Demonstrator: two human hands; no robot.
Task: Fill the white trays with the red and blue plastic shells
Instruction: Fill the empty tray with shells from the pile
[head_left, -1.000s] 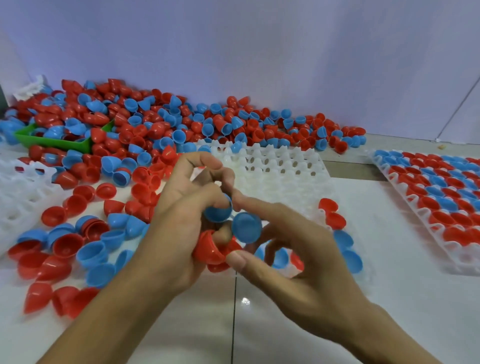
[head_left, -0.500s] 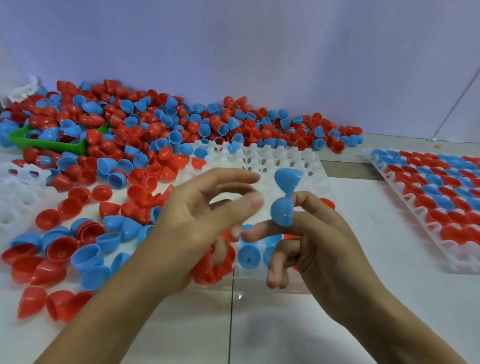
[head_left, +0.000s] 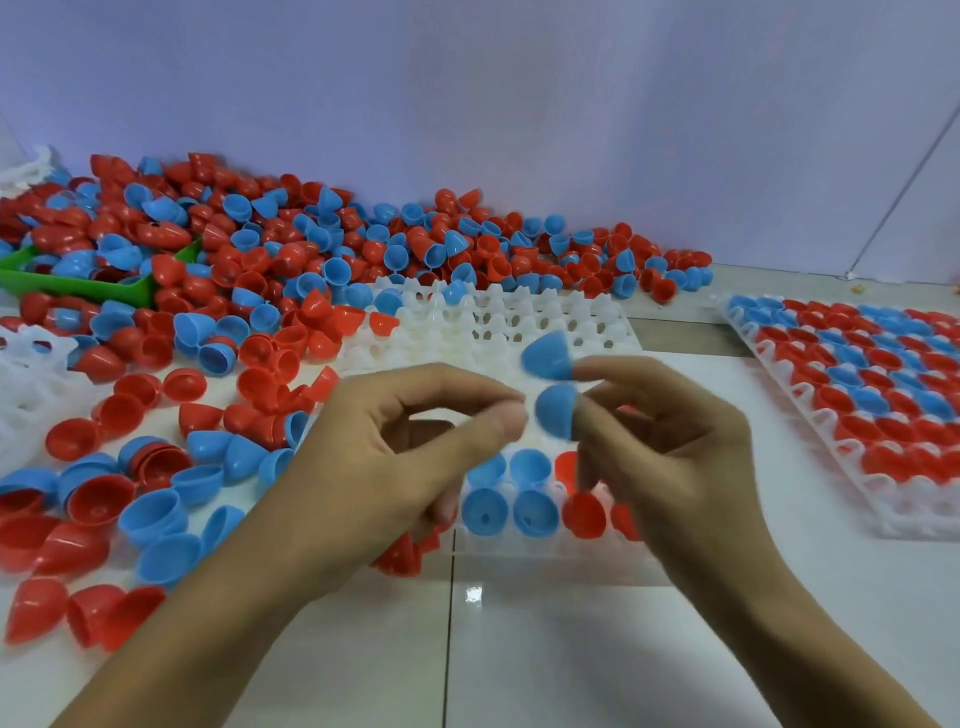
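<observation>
White tray (head_left: 597, 322) near edge holds few shells; right hand (head_left: 670, 447) pinches two blue shells (head_left: 550, 384), left hand (head_left: 395, 457) grips red shells (head_left: 402, 558); most pockets unfilled

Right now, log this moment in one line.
right hand: holds two blue shells | left hand: holds red shells | middle tray: partly filled

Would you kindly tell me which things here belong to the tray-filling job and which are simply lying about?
Belongs to the job:
- two blue plastic shells in the right hand
- red plastic shells in the left hand
- partly filled white plastic tray
- loose heap of red and blue shells

Lying about:
- full white tray
- green plastic bin
</observation>
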